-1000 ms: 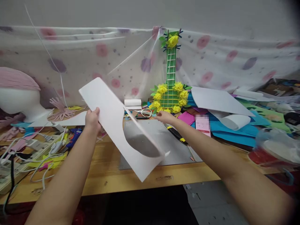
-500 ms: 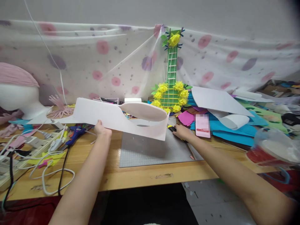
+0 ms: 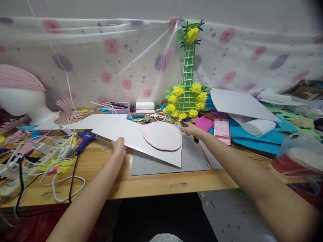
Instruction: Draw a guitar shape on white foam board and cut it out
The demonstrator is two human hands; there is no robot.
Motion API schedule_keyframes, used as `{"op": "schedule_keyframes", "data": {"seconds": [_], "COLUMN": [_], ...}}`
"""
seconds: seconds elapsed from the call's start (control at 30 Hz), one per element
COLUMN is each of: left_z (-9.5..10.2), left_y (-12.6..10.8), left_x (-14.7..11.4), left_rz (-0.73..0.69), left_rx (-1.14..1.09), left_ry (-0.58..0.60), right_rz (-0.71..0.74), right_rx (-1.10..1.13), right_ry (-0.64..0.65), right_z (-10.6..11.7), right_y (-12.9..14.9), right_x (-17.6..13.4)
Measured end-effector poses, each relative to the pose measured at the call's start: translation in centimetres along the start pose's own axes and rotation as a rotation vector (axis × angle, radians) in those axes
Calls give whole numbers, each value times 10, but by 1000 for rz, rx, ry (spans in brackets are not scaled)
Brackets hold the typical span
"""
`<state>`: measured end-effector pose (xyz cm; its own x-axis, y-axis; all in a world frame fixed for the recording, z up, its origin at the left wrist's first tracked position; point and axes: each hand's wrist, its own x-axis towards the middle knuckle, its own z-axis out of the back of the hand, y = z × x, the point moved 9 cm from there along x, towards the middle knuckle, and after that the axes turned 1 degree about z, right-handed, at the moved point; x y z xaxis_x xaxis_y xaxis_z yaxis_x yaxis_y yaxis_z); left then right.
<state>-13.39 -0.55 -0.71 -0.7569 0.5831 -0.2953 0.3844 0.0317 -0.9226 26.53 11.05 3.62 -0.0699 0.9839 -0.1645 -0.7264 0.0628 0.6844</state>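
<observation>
Mannequin head [image 3: 20, 102], white, pink covering on crown. Power strip [image 3: 13, 184], plugs and white cables attached. Hot-glue gun [image 3: 85, 140], blue, on wooden table [image 3: 101, 185]. Left hand [image 3: 118, 147], closed on near edge of white foam sheet [image 3: 109, 129]. Sheet: rounded cut outline at right end, lying above gridded cutting mat [image 3: 151, 165]. Toy guitar [image 3: 188, 72], green, yellow roses, upright behind mat. Right hand [image 3: 193, 130], fingers wrapped round utility knife [image 3: 195, 139], black and yellow, above mat. Phone [image 3: 221, 132], pink screen, farther right.
</observation>
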Motion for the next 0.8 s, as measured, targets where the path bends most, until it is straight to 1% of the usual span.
{"op": "schedule_keyframes", "data": {"seconds": [0.07,0.13,0.23,0.3,0.37,0.43,0.47,0.53,0.6,0.67,0.73,0.8], "left_z": [-1,-3,-7,-10,-8,-3,-1,-1,-3,-2,2,6], "left_y": [2,3,9,16,21,24,25,27,30,34,36,35], "left_x": [-7,-17,-33,-41,-46,-47,-47,-48,-50,-55,-59,-63], "left_rz": [47,58,72,85,85,70,65,75,114,176,236,253], "left_rx": [-10,-34,-135,-206,-219,-161,-116,-20,61,143,222,264], "left_ry": [3,6,12,28,24,25,46,133,239,316,364,391], "right_rz": [-3,9,68,68,-4,-108,-149,-199,-220,-228,-223,-222], "right_rx": [30,2,-183,-321,-406,-456,-465,-451,-427,-421,-404,-331], "right_ry": [19,10,-57,-106,-145,-174,-168,-114,-70,-80,-116,-146], "right_z": [-14,-24,-27,-25,-19,-12,-10,-12,-15,-14,-10,-3], "right_y": [5,13,30,35,29,14,6,-10,-21,-26,-26,-25], "right_x": [2,4,6,8,12,15,17,21,23,24,24,24]}}
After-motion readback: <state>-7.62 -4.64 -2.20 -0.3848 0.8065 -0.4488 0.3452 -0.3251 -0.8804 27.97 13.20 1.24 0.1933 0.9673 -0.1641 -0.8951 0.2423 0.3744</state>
